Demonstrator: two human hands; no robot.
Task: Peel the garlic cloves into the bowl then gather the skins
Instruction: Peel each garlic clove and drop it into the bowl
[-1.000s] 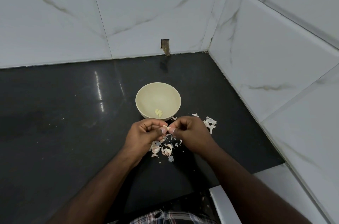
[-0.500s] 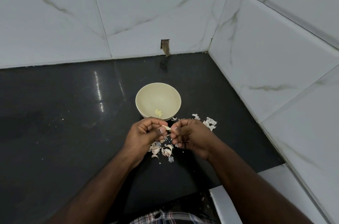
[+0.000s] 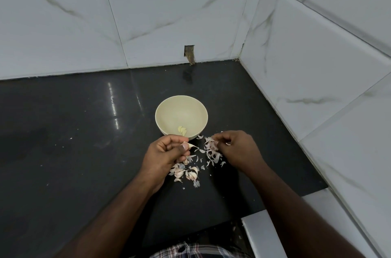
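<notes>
Garlic is the matter here: the left hand [image 3: 167, 153] pinches a pale, partly peeled garlic clove [image 3: 189, 145] in its grip, just in front of the round cream bowl [image 3: 167, 109]. Inside that bowl, near its front wall, lie a few peeled yellowish cloves [image 3: 182, 130]. Right of the bowl's front edge, the right hand [image 3: 238, 148] pinches papery pinkish-white skins [image 3: 211, 145] in its grip. More unpeeled cloves and scraps [image 3: 187, 172] lie on the glossy black desk [image 3: 74, 141] in front of the bowl.

A single head-worn camera looks forward and steeply down (wide-angle, bending the tile lines) at the dark surface [image 3: 63, 152] in a tiled wall corner, near both forearms.
</notes>
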